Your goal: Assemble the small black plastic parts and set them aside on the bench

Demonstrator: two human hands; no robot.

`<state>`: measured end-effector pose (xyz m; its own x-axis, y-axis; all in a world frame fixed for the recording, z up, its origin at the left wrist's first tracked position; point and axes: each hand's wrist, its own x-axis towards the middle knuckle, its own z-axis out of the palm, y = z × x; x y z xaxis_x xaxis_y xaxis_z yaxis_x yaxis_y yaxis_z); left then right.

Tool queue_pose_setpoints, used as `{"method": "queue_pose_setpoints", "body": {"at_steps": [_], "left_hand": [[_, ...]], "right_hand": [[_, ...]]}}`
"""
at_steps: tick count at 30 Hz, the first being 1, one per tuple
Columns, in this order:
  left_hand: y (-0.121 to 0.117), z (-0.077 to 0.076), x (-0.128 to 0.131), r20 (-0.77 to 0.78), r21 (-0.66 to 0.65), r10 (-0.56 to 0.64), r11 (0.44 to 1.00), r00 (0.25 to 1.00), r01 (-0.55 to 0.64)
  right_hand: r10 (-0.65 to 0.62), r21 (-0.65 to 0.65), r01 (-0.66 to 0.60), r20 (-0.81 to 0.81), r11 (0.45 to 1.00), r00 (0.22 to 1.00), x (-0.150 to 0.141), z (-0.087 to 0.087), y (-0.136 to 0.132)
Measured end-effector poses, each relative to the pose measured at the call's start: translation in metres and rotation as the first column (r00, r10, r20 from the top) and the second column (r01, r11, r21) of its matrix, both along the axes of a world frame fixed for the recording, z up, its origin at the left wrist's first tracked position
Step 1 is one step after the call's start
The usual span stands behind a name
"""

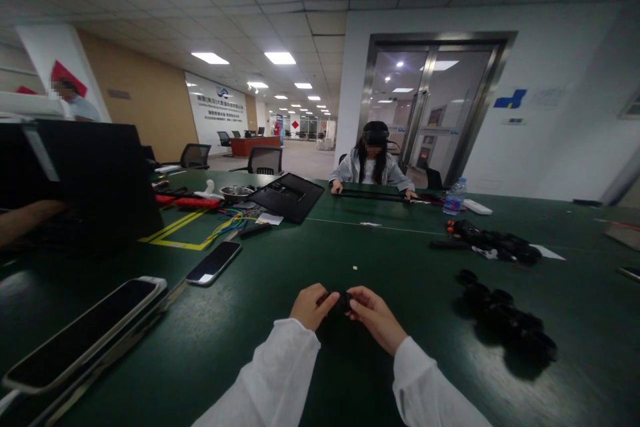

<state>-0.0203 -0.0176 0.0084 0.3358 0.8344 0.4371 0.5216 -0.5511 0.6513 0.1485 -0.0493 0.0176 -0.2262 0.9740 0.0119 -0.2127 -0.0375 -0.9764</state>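
Observation:
Between my two hands is a small black part [343, 301], too dark and too covered by fingers to name more exactly. My left hand [313, 307] grips it from the left, thumb pressed along its near side. From the right, the fingers and thumb of my right hand [374, 315] close on the same part. Both hands are just above the green table [280, 260]. A tiny white piece [355, 268] lies just beyond them. To the right, several black round, cup-like parts [510, 313] stand in a slanting row.
Two phones [214, 263] lie at the left, near a large black box [95, 180]. Farther back are coloured wires [230, 220], a metal bowl [236, 193] and a black panel [289, 197]. A person [373, 160] opposite holds a long black strip near a water bottle [455, 197].

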Motion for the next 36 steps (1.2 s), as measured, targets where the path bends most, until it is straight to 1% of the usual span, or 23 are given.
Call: {"method": "queue_pose_setpoints", "body": {"at_steps": [4, 8, 11, 13, 15, 19, 24, 28, 31, 36], "left_hand": [[-0.002, 0.004, 0.001, 0.077, 0.068, -0.025, 0.997, 0.997, 0.02], [-0.007, 0.008, 0.003, 0.198, 0.088, -0.057, 0.995, 0.979, 0.04], [-0.01, 0.006, 0.004, 0.279, 0.064, -0.142, 0.99, 0.95, 0.129], [-0.01, 0.005, 0.005, 0.284, 0.061, -0.207, 0.978, 0.936, 0.197], [-0.009, 0.003, 0.005, 0.257, 0.059, -0.224, 0.975, 0.94, 0.216], [-0.007, 0.002, 0.004, 0.184, 0.043, -0.149, 0.989, 0.972, 0.143], [-0.005, 0.002, 0.002, 0.165, -0.014, -0.05, 0.998, 0.985, 0.053], [-0.005, 0.003, 0.002, 0.161, -0.13, -0.029, 0.99, 0.987, 0.051], [-0.006, 0.005, 0.001, 0.164, -0.201, -0.033, 0.977, 0.986, 0.066], [-0.006, 0.004, 0.001, 0.141, -0.214, -0.04, 0.974, 0.989, 0.07]], "right_hand": [[-0.003, 0.002, 0.003, 0.042, 1.0, 0.999, -0.001, 0.001, 0.0], [-0.042, -0.03, 0.041, -0.029, 0.999, 0.999, -0.002, -0.003, 0.002], [-0.091, -0.063, 0.085, -0.106, 0.994, 0.99, -0.002, -0.006, 0.005], [-0.117, -0.08, 0.107, -0.135, 0.991, 0.984, -0.002, -0.006, 0.006], [-0.119, -0.089, 0.107, -0.143, 0.99, 0.983, -0.002, -0.006, 0.005], [-0.107, -0.091, 0.095, -0.136, 0.991, 0.985, -0.002, -0.004, 0.004], [-0.065, -0.052, 0.06, -0.102, 0.997, 0.993, -0.001, -0.003, 0.003], [-0.005, -0.009, 0.005, -0.038, 1.0, 0.999, 0.0, -0.003, 0.002], [-0.002, 0.004, 0.002, -0.02, 1.0, 1.0, 0.001, -0.005, 0.003], [-0.016, -0.01, 0.016, -0.029, 1.0, 0.999, 0.0, -0.006, 0.003]]}}
